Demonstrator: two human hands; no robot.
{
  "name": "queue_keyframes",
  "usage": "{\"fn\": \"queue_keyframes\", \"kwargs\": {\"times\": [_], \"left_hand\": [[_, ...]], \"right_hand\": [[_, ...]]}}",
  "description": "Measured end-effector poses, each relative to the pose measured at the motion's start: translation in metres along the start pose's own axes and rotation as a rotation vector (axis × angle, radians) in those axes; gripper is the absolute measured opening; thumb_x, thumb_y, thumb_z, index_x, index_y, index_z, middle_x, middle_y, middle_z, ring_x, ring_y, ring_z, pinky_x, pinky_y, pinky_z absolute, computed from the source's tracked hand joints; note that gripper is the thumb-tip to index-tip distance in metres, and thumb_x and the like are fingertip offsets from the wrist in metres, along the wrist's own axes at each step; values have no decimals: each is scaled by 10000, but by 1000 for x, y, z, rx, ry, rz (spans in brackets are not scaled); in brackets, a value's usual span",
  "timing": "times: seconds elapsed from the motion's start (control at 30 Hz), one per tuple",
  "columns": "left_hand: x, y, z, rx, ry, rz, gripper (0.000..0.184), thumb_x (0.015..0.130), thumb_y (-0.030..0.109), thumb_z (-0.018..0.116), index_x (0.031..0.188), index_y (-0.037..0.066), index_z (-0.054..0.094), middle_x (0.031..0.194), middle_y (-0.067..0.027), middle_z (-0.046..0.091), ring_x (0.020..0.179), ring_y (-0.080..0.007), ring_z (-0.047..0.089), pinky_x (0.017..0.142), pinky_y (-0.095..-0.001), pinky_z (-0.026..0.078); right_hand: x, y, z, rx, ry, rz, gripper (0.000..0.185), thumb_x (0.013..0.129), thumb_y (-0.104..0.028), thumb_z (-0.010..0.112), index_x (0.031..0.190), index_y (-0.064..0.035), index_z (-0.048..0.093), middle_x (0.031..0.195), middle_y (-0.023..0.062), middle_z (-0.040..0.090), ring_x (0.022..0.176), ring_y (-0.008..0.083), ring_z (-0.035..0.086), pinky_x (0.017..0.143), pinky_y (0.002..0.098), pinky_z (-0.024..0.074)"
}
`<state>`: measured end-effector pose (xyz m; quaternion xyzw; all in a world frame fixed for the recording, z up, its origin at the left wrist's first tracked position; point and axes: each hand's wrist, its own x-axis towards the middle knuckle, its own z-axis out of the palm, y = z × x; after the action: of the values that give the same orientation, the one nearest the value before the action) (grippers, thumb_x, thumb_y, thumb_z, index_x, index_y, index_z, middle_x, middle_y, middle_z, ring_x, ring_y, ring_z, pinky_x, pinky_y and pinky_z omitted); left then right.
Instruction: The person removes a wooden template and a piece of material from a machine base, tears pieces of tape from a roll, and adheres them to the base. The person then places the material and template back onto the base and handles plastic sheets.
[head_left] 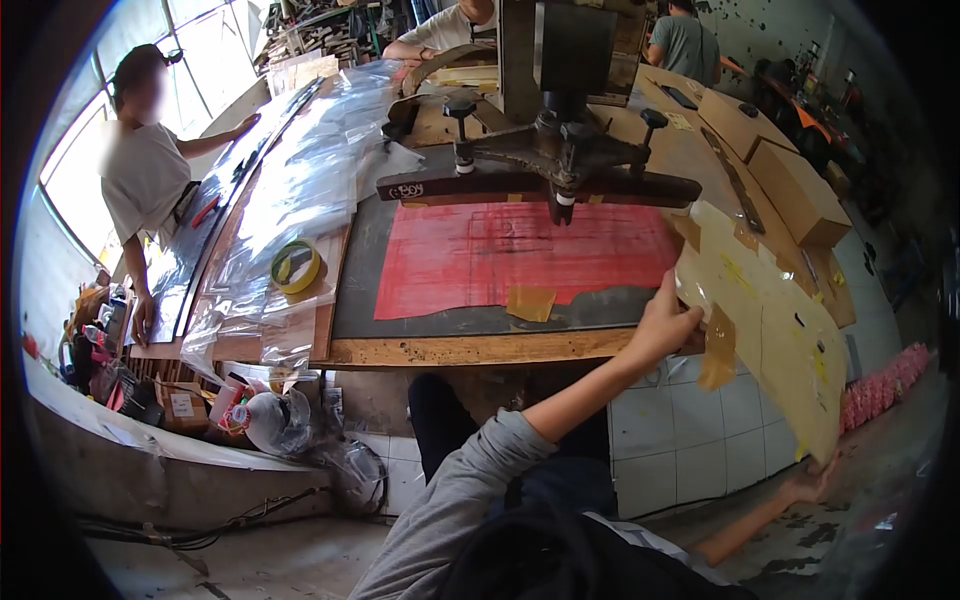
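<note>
A pale yellow sheet (pixel 775 320) with brown tape patches is held up, tilted, at the right of the table. My left hand (pixel 668 322) has its fingers closed on the sheet's left edge, near a hanging piece of brown tape (pixel 718 350). At the sheet's lower corner, my right hand (pixel 808 484) grips the bottom edge. A red sheet (pixel 450 265) lies flat on the dark table surface (pixel 400 328), under a metal press frame (pixel 560 150). One brown tape piece (pixel 530 303) sticks to the red sheet's front edge.
Clear plastic film (pixel 300 170) and a yellow tape roll (pixel 296 267) lie on the left. A person (pixel 148 170) stands there; others are behind the press. Cardboard boxes (pixel 790 190) sit at the right. Bags and bottles (pixel 265 420) are below the table's left side.
</note>
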<state>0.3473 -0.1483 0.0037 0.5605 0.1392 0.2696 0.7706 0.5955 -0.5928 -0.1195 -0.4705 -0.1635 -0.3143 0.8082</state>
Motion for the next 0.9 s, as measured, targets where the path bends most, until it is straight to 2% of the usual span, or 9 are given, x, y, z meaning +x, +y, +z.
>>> {"fn": "queue_keyframes", "kwargs": {"times": [0.17, 0.23, 0.37, 0.4, 0.5, 0.6, 0.67, 0.73, 0.9], "left_hand": [[-52, 25, 7, -188, -51, 44, 646, 841, 9, 514, 1414, 43, 216, 1174, -164, 504, 924, -208, 631, 686, -312, 563], [-90, 37, -7, -174, -144, -81, 689, 845, -3, 538, 1441, 44, 197, 1262, -153, 451, 1088, -203, 556, 854, -319, 514], [-150, 40, -50, 63, -239, 12, 778, 839, 64, 630, 1461, -1, 168, 1374, -126, 393, 1319, -198, 310, 1090, -336, 241], [-155, 50, -66, 232, -292, 28, 705, 866, 114, 613, 1436, 22, 208, 1280, -150, 508, 1229, -190, 441, 1014, -315, 354], [-174, 39, -89, 174, 7, 13, 455, 919, 184, 592, 1293, -18, 430, 1116, -133, 610, 1076, -170, 557, 910, -299, 435], [-200, 44, -100, 399, 217, -19, 253, 930, 145, 567, 1102, -40, 557, 853, -94, 664, 788, -144, 642, 699, -262, 502], [-223, 73, -93, 216, 240, -41, 171, 934, 109, 552, 971, -55, 587, 673, -52, 636, 560, -114, 600, 518, -243, 474], [-248, 85, -91, 284, 390, 118, 146, 925, 78, 558, 961, -61, 589, 669, -76, 630, 516, -140, 587, 489, -247, 468], [-307, 72, -113, 243, 1096, 81, 217, 880, 62, 628, 1057, -45, 564, 959, -108, 632, 819, -128, 593, 751, -276, 480]], "right_hand": [[-31, -50, 55, 99, 160, 170, 453, 863, -241, 526, 1202, 59, 536, 1223, 161, 551, 1138, 285, 524, 992, 411, 392], [-36, -56, 53, 79, 135, 317, 459, 864, -241, 534, 1211, 60, 527, 1229, 163, 547, 1131, 287, 529, 976, 407, 406], [-33, -53, 36, 37, 26, 681, 473, 866, -241, 549, 1229, 61, 511, 1242, 166, 539, 1117, 291, 538, 945, 399, 434], [-28, -51, 31, 24, -13, 782, 477, 867, -241, 553, 1234, 61, 507, 1245, 167, 536, 1114, 292, 540, 937, 397, 441], [-20, -43, 18, -13, -122, 945, 489, 869, -241, 564, 1247, 62, 495, 1254, 169, 530, 1103, 295, 547, 914, 391, 462], [-15, -25, 11, 2, -274, 959, 512, 866, -200, 582, 1294, 49, 452, 1252, 166, 531, 1084, 283, 561, 900, 375, 471], [-17, -22, 26, 23, -404, 891, 535, 863, -167, 589, 1330, 31, 418, 1246, 163, 536, 1076, 272, 566, 898, 365, 470], [-36, -38, 78, 47, -552, 754, 559, 861, -140, 587, 1361, 10, 390, 1238, 159, 543, 1076, 263, 565, 900, 360, 464], [-74, -38, 166, -26, -605, 852, 578, 828, -127, 622, 1337, 39, 405, 1206, 152, 550, 1042, 237, 578, 894, 323, 453]]}}
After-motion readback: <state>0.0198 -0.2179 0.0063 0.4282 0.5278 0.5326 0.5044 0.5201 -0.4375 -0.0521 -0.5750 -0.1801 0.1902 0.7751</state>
